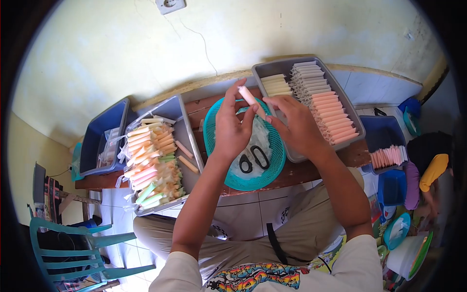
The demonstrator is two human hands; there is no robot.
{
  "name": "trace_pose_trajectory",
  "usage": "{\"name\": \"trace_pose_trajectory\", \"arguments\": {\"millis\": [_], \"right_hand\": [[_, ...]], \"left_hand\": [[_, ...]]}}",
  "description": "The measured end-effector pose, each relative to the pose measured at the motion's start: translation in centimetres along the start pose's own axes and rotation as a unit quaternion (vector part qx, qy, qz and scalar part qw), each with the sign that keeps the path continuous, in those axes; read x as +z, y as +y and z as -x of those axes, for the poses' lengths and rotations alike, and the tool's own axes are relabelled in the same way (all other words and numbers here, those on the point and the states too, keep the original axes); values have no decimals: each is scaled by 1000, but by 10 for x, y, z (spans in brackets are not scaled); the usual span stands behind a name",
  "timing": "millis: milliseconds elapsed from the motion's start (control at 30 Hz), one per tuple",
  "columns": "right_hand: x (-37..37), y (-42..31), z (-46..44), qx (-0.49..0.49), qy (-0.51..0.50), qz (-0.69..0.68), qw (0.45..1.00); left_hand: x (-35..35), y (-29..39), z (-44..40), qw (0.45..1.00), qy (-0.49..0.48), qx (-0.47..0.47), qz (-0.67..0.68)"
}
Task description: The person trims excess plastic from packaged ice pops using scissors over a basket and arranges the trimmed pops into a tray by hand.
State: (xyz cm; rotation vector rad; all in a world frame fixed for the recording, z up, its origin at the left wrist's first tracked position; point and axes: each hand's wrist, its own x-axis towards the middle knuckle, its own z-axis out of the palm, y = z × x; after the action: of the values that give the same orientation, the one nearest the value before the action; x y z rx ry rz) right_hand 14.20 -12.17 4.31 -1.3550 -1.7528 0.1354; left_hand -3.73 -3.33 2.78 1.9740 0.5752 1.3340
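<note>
My left hand (232, 126) grips a pale pink ice pop (249, 99) in a clear plastic sleeve, tilted with its upper end toward the wall. At its lower end, my right hand (297, 124) closes thumb and fingers on the sleeve's tip. Below both hands is a turquoise mesh basket (278, 163) with bits of clear plastic (260, 134) inside. Black-handled scissors (254, 159) lie on that plastic, their blades hard to make out. To the right, a grey tray (318, 61) holds neat rows of pink, white and cream ice pops (333, 114).
On the left, another grey tray (187, 131) holds a loose heap of orange, pink and green ice pops (151, 158), beside a dark blue bin (104, 131). All stand on a low wooden bench (206, 104). At far right, a person in a yellow sleeve (434, 173) is near blue tubs (391, 187).
</note>
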Motion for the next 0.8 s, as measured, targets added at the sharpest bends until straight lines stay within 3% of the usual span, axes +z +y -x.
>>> {"name": "trace_pose_trajectory", "arguments": {"millis": [200, 333, 400, 567, 633, 800], "right_hand": [[-24, 32, -16, 50, 19, 5, 999], [-36, 78, -21, 21, 10, 52, 998], [-37, 101, -22, 23, 11, 68, 997], [-25, 143, -19, 28, 45, 108, 993], [-23, 152, -21, 63, 30, 126, 990], [-12, 173, -24, 40, -22, 249, 968]], "left_hand": [[58, -20, -23, 983, 25, -109, 145], [80, -33, -33, 972, 44, -135, 186], [81, -31, -36, 991, 26, -129, -28], [92, -76, -42, 978, -30, -77, -190], [96, -80, -46, 970, -44, -63, -232], [107, -94, -51, 916, -111, -14, -386]]}}
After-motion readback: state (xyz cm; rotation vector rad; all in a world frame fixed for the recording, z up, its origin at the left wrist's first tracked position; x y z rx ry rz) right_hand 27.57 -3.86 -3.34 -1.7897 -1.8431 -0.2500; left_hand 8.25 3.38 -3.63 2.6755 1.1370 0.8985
